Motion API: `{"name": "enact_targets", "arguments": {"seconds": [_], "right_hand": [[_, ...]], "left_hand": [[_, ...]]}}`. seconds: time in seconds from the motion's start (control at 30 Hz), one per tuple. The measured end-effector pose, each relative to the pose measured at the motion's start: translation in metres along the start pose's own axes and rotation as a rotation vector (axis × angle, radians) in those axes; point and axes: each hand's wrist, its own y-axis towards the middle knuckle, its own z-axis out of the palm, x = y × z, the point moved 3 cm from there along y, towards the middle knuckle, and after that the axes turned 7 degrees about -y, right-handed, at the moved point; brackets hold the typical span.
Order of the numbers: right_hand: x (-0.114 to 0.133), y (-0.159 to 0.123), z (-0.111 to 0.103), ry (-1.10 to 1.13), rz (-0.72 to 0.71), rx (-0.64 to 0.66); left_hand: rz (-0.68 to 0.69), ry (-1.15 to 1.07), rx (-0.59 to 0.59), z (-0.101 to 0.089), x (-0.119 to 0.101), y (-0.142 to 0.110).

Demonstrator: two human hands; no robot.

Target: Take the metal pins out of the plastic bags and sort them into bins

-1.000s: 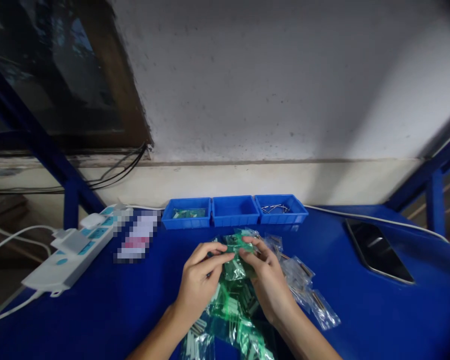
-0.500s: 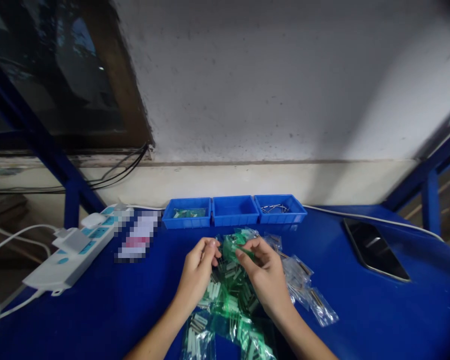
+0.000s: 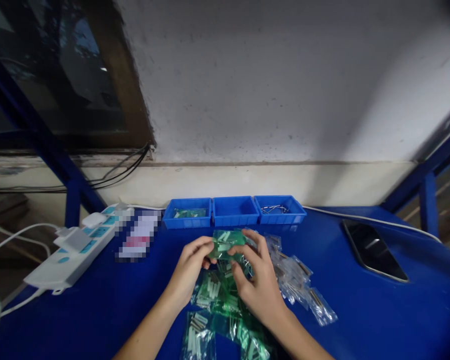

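Observation:
A small green plastic bag (image 3: 225, 241) with white pieces inside is raised over the pile. My left hand (image 3: 192, 260) pinches its left end between thumb and fingers. Spread apart, the fingers of my right hand (image 3: 257, 275) rest against the bag's right side, with the thumb away from it. Below both hands lies a heap of green bags (image 3: 228, 302) holding white strips. A clear bag (image 3: 198, 335) with white and metal-coloured pieces sits at the near left of this heap. More clear bags (image 3: 296, 272) with thin pieces lie right of my right hand.
Three blue bins stand along the back: the left bin (image 3: 187, 223) contains a green bag, the middle bin (image 3: 235, 218) shows its bare floor, and the right bin (image 3: 281, 218) contains metal pieces. A power strip (image 3: 75, 255) with cables is at left, a phone (image 3: 375, 250) at right.
The green bag, crumpled in my right hand before, is now flattened out with its left end in my left hand. My right fingers have spread.

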Motion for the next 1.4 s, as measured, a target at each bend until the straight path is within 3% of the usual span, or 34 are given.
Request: {"name": "enact_targets", "arguments": {"seconds": [0.07,0.17,0.27,0.37,0.47,0.6,0.7,0.8,0.97,1.03,1.13,1.3,1.4], "right_hand": [[-0.003,0.003,-0.002,-0.002,0.095,-0.019],[-0.006,0.009,-0.002,0.151,0.24,0.049],[-0.012,0.011,-0.002,0.357,0.447,0.086],[-0.019,0.01,-0.002,0.453,0.605,0.026],[-0.023,0.011,0.0,0.569,0.62,0.026],[-0.023,0.014,0.001,0.609,0.516,-0.028],[-0.02,0.014,-0.001,0.564,0.402,-0.077],[-0.014,0.012,-0.002,0.438,0.248,-0.048],[-0.003,0.009,-0.006,0.273,-0.022,-0.016],[-0.003,0.008,-0.007,0.203,-0.053,-0.031],[-0.008,0.01,-0.007,0.13,0.008,-0.062],[-0.016,0.014,-0.004,0.261,0.266,0.059],[-0.02,0.014,-0.003,0.432,0.444,0.064]], "left_hand": [[0.155,0.132,-0.045,-0.003,-0.004,0.0],[0.435,0.403,-0.061,-0.003,-0.013,-0.004],[0.722,0.597,0.051,0.004,-0.017,-0.012],[0.869,0.681,0.167,0.009,-0.017,-0.018],[0.834,0.718,0.193,0.012,-0.017,-0.02],[0.583,0.648,0.153,0.012,-0.017,-0.016],[0.349,0.459,0.106,0.009,-0.013,-0.011],[0.149,0.219,0.065,0.007,-0.007,-0.006],[-0.047,-0.058,0.007,0.007,-0.002,-0.005],[-0.042,-0.071,-0.008,0.007,-0.002,-0.006],[0.043,0.016,0.02,0.006,-0.004,-0.006],[0.277,0.24,0.017,0.005,-0.013,-0.008],[0.452,0.417,0.126,0.012,-0.016,-0.013]]}}
